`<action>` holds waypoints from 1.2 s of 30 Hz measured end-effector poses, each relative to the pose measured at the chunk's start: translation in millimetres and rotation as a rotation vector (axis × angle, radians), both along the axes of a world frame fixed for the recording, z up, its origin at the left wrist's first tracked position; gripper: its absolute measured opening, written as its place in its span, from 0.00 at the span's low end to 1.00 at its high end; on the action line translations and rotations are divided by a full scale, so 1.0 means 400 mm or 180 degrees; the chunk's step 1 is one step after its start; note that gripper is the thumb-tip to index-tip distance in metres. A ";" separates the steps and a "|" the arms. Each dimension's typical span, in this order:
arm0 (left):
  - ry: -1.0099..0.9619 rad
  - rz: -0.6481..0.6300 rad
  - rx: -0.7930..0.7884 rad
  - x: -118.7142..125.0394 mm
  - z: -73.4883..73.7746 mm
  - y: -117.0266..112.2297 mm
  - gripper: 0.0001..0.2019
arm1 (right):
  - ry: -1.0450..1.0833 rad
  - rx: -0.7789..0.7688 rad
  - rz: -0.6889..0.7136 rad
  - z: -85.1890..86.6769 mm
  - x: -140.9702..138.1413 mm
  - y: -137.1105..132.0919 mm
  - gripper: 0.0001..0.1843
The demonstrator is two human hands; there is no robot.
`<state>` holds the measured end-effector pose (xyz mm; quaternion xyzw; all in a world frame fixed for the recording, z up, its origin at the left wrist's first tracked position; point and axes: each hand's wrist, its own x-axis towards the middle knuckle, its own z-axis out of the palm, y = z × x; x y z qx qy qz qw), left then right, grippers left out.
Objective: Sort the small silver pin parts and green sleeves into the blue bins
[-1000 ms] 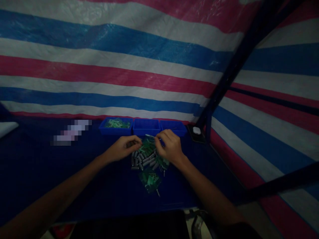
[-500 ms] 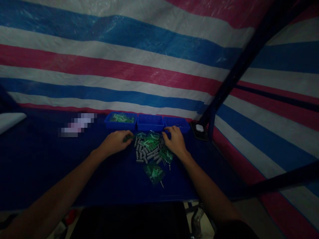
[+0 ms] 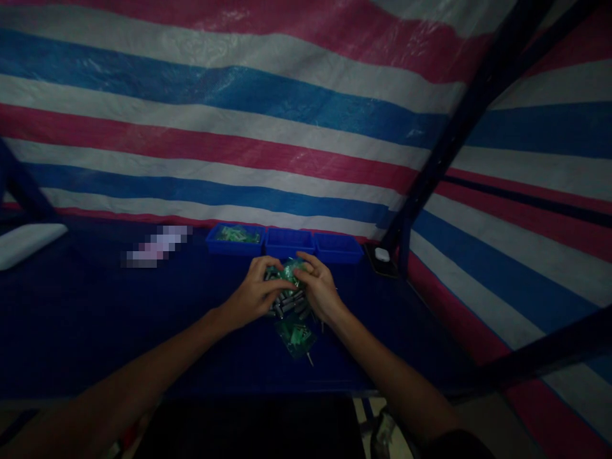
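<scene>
My left hand (image 3: 255, 292) and my right hand (image 3: 321, 290) meet over the pile in the middle of the blue table. Between them is a small clear bag with green contents (image 3: 289, 270), pinched by the fingers of both. Partly covered by the hands, grey metal cylinders (image 3: 283, 307) lie heaped beneath. Closer to me rests another small bag of green pieces (image 3: 295, 336), with a thin metal pin (image 3: 310, 358) at its lower corner. Poor light keeps the exact contents of the held bag from showing.
Three blue trays stand in a row at the back: the left tray (image 3: 211, 245) holds several green bags, beside a middle tray (image 3: 289, 250) and a right tray (image 3: 338, 256). A white case (image 3: 381, 255) sits on a dark flat object at right. Striped sheeting closes the back.
My left hand has moved right over the pile, and my right hand has shifted slightly left and down. Both now hold a green bag together. The view has tilted slightly.
</scene>
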<state>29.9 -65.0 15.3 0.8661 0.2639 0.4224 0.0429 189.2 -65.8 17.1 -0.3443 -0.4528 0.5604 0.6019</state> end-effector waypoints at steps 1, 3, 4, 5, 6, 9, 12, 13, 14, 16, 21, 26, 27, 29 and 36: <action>-0.0028 0.0091 -0.0176 -0.002 0.002 0.001 0.09 | -0.0098 0.0118 -0.0111 0.002 0.008 0.003 0.20; -0.0213 0.0096 -0.0775 -0.011 0.008 0.011 0.09 | -0.0510 0.0467 -0.0341 0.006 0.020 0.005 0.13; -0.0333 -0.0029 -0.1203 -0.016 0.010 0.018 0.11 | -0.0814 0.0709 -0.0439 0.007 0.024 0.003 0.10; -0.0470 -0.0209 -0.1701 -0.022 0.012 0.026 0.14 | -0.1161 0.0991 -0.0523 0.009 0.026 -0.001 0.07; -0.0629 -0.0406 -0.2226 -0.028 0.014 0.033 0.17 | -0.1536 0.1301 -0.0594 0.010 0.027 -0.006 0.05; -0.1180 -0.0721 -0.3459 -0.038 0.015 0.048 0.24 | -0.2651 0.2113 -0.0802 0.010 0.025 -0.026 0.06; -0.1476 -0.0617 -0.3824 -0.032 0.013 0.045 0.17 | -0.3385 0.2499 -0.0959 0.001 0.022 -0.037 0.11; -0.1506 -0.0588 -0.3849 -0.027 0.013 0.041 0.15 | -0.3537 0.2563 -0.0991 -0.003 0.022 -0.038 0.13; -0.1520 -0.0572 -0.3864 -0.022 0.012 0.036 0.14 | -0.3656 0.2611 -0.1004 -0.007 0.021 -0.037 0.14; -0.1588 -0.0545 -0.3809 -0.012 0.011 0.029 0.14 | -0.3792 0.2629 -0.1032 -0.013 0.021 -0.035 0.15; -0.2251 0.0208 -0.2603 -0.043 0.056 0.071 0.15 | -0.3571 0.2223 -0.1431 -0.014 0.026 -0.022 0.17; -0.2405 0.1501 -0.2015 -0.160 0.145 0.207 0.15 | -0.3529 0.1850 -0.1564 -0.017 0.046 0.004 0.10; -0.2067 0.1807 -0.2063 -0.182 0.152 0.229 0.17 | -0.3572 0.1767 -0.1548 -0.019 0.050 0.010 0.09; -0.1392 0.2471 -0.1691 -0.213 0.147 0.255 0.25 | -0.3678 0.1585 -0.1510 -0.023 0.059 0.019 0.08; 0.0291 0.1949 -0.0107 -0.192 0.004 0.208 0.18 | -0.3993 0.1227 -0.1320 -0.036 0.090 0.048 0.07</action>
